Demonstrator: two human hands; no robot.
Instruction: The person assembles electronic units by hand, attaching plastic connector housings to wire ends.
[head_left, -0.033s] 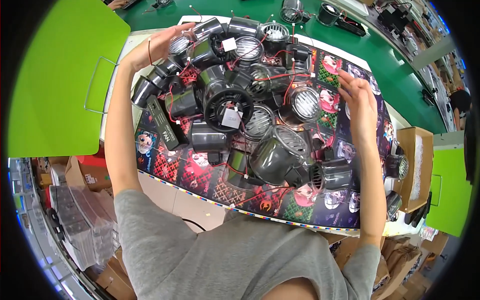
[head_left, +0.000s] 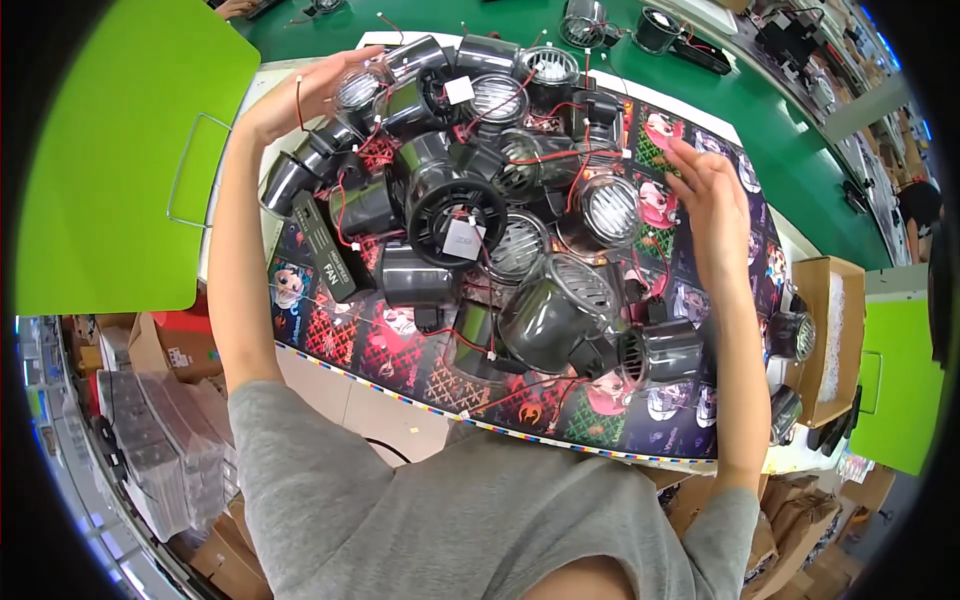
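A heap of black and clear-plastic fan housings, with thin red and black wires and white plugs, covers a mat printed with cartoon figures. At the heap's far left my left hand lies with fingers stretched along the outer side, next to a clear-grilled housing. On the right my right hand is raised with fingers apart, holding nothing; the nearest piece is a round slatted housing. A large dark housing lies at the near side, and a flat black box leans at the left.
Behind the mat a green worktop carries more housings. To the right stands an open cardboard box beside another loose housing. A bright green panel stands at the left, above plastic-wrapped stacks.
My right hand has shifted very slightly to the left. The left hand and the heap look practically the same.
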